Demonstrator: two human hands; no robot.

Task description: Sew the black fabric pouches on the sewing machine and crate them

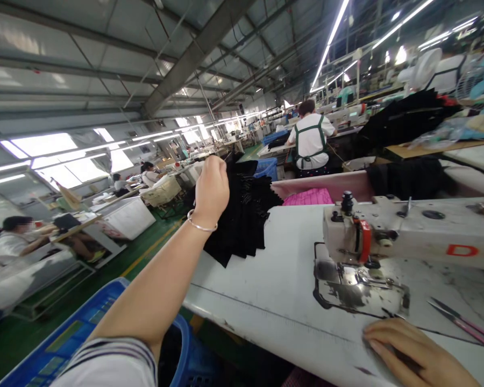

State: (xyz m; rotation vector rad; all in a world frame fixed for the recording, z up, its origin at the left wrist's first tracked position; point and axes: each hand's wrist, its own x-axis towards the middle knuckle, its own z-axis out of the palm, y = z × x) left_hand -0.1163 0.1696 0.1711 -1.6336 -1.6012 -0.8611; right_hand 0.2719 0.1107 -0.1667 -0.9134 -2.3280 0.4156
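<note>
My left hand (212,189), with a bracelet at the wrist, is closed at the far left of the sewing table (258,290). It pinches a piece of black fabric (236,160) at the back of a fanned stack of black fabric pieces (244,220); the fingertips are partly hidden behind the hand. In front of the sewing machine (387,231), my right hand (417,349) rests on the tabletop, its fingers stretched out and holding nothing. Just ahead of those fingers is the metal needle plate (358,287). Pink-handled scissors (465,322) lie to their right.
Blue plastic baskets (187,349) stand below the table's left edge. Behind the table are pink cloth (308,197) and more black fabric (411,180). A co-worker in a white shirt (311,137) sits farther ahead, back turned. Other people work at left.
</note>
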